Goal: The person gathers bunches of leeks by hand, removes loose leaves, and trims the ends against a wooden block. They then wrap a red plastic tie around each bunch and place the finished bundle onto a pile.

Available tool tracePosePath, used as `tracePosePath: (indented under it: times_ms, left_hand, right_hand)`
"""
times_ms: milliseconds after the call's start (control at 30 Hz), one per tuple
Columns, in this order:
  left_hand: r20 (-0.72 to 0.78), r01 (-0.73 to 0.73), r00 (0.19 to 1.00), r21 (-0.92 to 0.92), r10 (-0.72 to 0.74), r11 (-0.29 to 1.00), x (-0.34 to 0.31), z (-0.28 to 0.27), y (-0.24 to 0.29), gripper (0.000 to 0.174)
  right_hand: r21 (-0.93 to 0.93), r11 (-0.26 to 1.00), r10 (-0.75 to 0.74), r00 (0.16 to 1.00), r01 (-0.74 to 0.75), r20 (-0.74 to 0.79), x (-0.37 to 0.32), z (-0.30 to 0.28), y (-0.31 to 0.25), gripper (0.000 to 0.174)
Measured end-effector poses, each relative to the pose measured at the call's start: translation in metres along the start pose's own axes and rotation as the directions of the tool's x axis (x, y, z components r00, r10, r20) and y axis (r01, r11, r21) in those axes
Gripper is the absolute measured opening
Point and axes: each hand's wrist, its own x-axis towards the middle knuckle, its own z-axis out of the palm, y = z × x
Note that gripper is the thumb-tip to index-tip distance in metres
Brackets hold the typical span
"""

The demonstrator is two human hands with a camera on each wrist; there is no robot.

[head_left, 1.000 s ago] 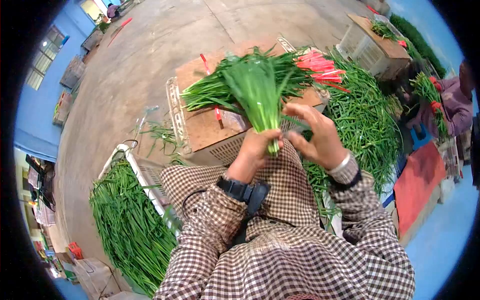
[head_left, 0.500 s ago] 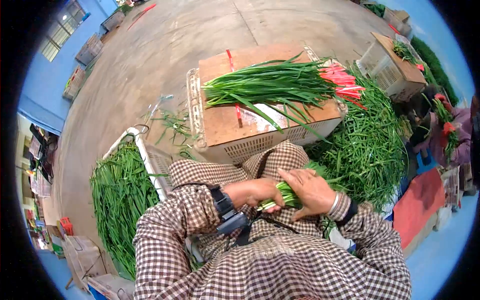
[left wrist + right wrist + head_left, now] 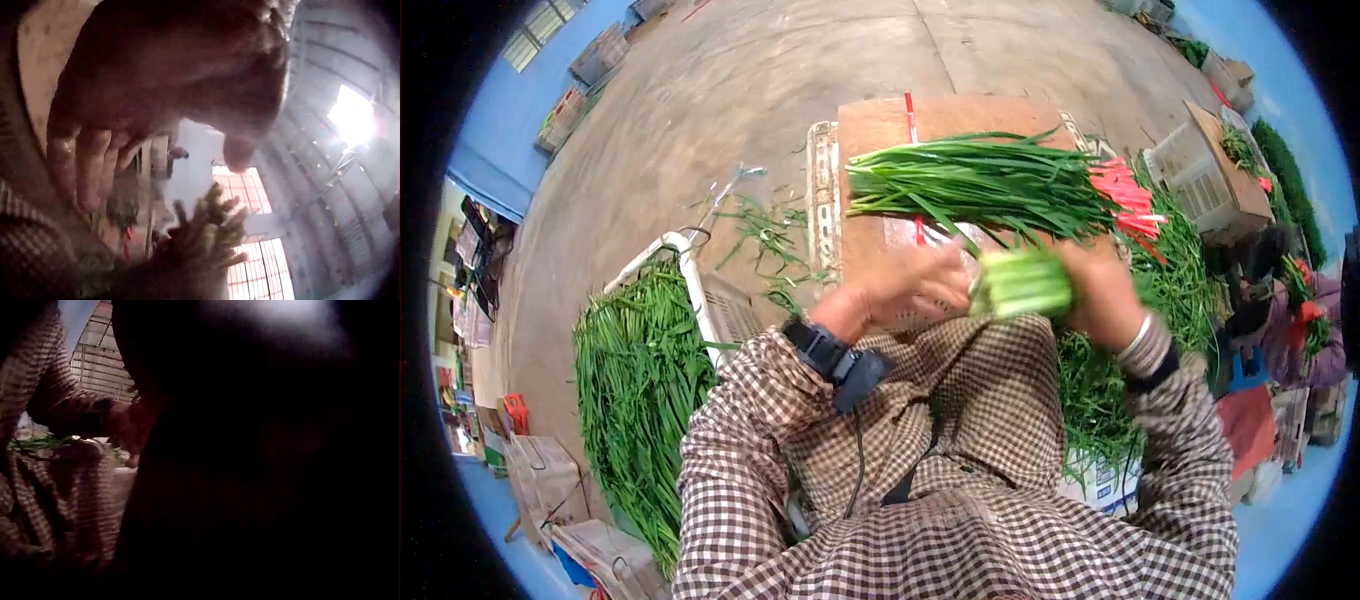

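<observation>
In front of the lap, a blurred bunch of garlic chives (image 3: 1022, 285) shows its pale cut ends toward the left. My right hand (image 3: 1105, 295) grips it, with the fingers mostly behind the stems. My left hand (image 3: 905, 280) is beside the cut ends, its fingers loosely extended and holding nothing. The left wrist view shows that hand (image 3: 169, 69) with thumb and fingers apart, the stem ends (image 3: 212, 231) beyond it. Most of the right wrist view is dark. Beyond the hands, a pile of chives (image 3: 980, 185) lies on a board-topped crate (image 3: 970, 112).
Red ties (image 3: 1128, 195) lie at the pile's right end, and a red strip (image 3: 911, 118) crosses the board. To the left stands a white-rimmed crate (image 3: 690, 285) full of loose chives (image 3: 640, 370). More loose greens (image 3: 1100, 385) lie at the right, where another person (image 3: 1305, 340) sits.
First held upright in the left hand, the bunch was lowered to the lap between both hands. It is now raised in the right hand, and the left hand has let go.
</observation>
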Motion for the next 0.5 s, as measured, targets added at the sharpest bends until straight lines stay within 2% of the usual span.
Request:
tracePosePath:
  times_ms: [33, 67, 100, 133, 167, 200, 233, 267, 300, 367, 400, 433, 500]
  left_hand:
    - [-0.166, -0.005, 0.986, -0.059, -0.004, 0.998, 0.002, -0.012, 0.014, 0.047]
    - [-0.164, -0.013, 0.987, -0.061, 0.003, 0.998, 0.004, -0.017, 0.018, 0.047]
    - [-0.342, -0.066, 0.939, -0.089, 0.032, 0.994, 0.01, -0.025, 0.021, 0.045]
    - [-0.509, -0.124, 0.859, -0.108, 0.052, 0.986, 0.015, -0.032, 0.022, 0.047]
    - [-0.512, -0.13, 0.857, -0.114, 0.054, 0.985, 0.025, -0.043, 0.017, 0.047]
    - [-0.513, -0.143, 0.859, -0.22, 0.011, 0.965, 0.04, -0.055, 0.009, 0.046]
    - [-0.508, -0.154, 0.86, -0.324, -0.035, 0.933, 0.051, -0.061, 0.005, 0.045]
    - [-0.541, -0.154, 0.84, -0.303, -0.037, 0.941, 0.056, -0.058, 0.004, 0.043]
    - [-0.491, -0.08, 0.861, -0.391, -0.134, 0.917, 0.069, -0.07, -0.006, 0.042]
    - [-0.476, -0.145, 0.876, -0.401, -0.07, 0.904, 0.074, -0.066, -0.007, 0.041]
    - [-0.53, -0.139, 0.841, -0.401, -0.106, 0.905, 0.071, -0.054, 0.002, 0.04]
    - [-0.434, -0.089, 0.894, -0.418, -0.112, 0.904, 0.078, -0.063, 0.001, 0.042]
    - [-0.457, -0.105, 0.882, -0.43, -0.116, 0.897, 0.087, -0.056, 0.002, 0.044]
  right_hand:
    - [-0.023, 1.0, 0.012, 0.999, -0.013, -0.039, 0.024, -0.012, 0.013, 0.033]
    - [-0.03, 1.0, -0.006, 0.997, 0.004, -0.073, 0.048, -0.027, 0.019, 0.032]
    - [-0.031, 0.999, -0.027, 0.995, 0.024, -0.101, 0.078, -0.034, 0.028, 0.032]
    - [-0.09, 0.991, -0.114, 0.977, 0.099, -0.18, 0.107, -0.032, 0.039, 0.032]
    - [-0.154, 0.973, -0.205, 0.946, 0.17, -0.253, 0.139, -0.027, 0.048, 0.031]
    - [-0.151, 0.987, -0.077, 0.993, 0.063, -0.09, 0.173, -0.021, 0.05, 0.037]
    - [-0.165, 0.985, 0.058, 0.995, -0.045, 0.075, 0.206, -0.012, 0.049, 0.042]
    - [-0.173, 0.984, 0.063, 0.987, -0.038, 0.146, 0.236, -0.001, 0.047, 0.04]
    - [-0.18, 0.983, 0.069, 0.974, -0.03, 0.215, 0.26, 0.013, 0.043, 0.037]
    - [-0.148, 0.989, 0.015, 0.98, 0.016, 0.2, 0.301, 0.061, 0.048, 0.033]
    - [-0.137, 0.991, 0.024, 0.972, 0.008, 0.234, 0.307, 0.064, 0.032, 0.033]
    - [-0.086, 0.996, 0.004, 0.962, 0.02, 0.272, 0.316, 0.082, 0.029, 0.041]
    - [-0.049, 0.995, -0.061, 0.932, 0.084, 0.358, 0.324, 0.108, 0.027, 0.052]
